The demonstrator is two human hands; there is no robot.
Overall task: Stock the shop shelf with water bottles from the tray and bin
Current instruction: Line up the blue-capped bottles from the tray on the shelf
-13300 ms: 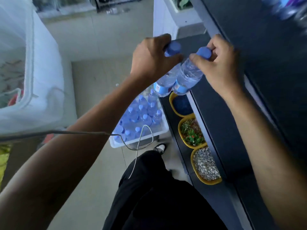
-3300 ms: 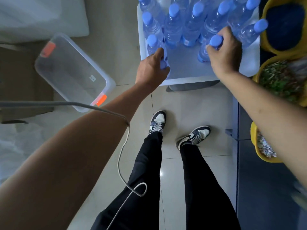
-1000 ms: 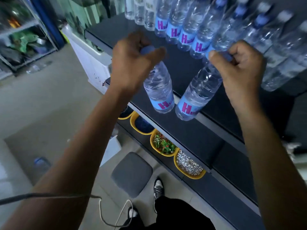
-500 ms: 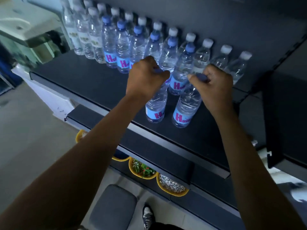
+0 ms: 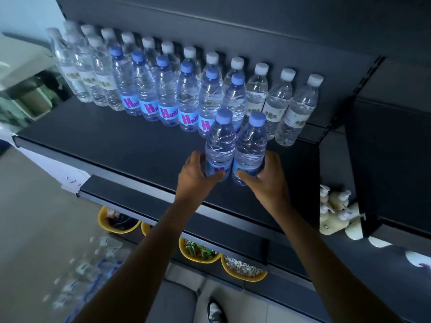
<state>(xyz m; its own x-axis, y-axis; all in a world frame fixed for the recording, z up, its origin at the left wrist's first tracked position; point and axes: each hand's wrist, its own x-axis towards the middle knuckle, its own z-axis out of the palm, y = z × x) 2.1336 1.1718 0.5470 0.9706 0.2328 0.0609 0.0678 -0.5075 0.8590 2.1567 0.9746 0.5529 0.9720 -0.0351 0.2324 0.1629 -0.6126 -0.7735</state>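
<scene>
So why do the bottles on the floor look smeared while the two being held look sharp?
Head view: blur, likely from camera motion, smears the frame's edges, the floor bottles and far-left white-capped bottles; the held pair near centre is crisp; the wide lens fans the standing rows outward; the shelf is dim, glare slight.

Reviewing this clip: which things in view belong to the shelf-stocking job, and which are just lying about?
Job: left hand gripping left bottle; right hand gripping right bottle; shelf; blue-capped row; blurred floor bottles.

Lying about: white-capped bottles; yellow bowls; grey stool; pale items at the right, too unclear to name.
</scene>
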